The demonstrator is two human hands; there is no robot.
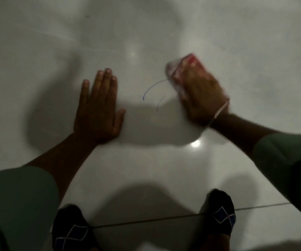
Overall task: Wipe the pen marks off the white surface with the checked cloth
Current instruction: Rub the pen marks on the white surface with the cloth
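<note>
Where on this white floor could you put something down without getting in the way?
Bare floor stretches beyond both hands, and between the arms and the feet. It is tight between the left hand, flat on the floor, and the right hand on the cloth, where the pen marks lie.

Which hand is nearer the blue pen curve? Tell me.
Right. The right hand with the checked cloth touches the blue pen curve at its end; the left hand lies flat, apart.
</note>
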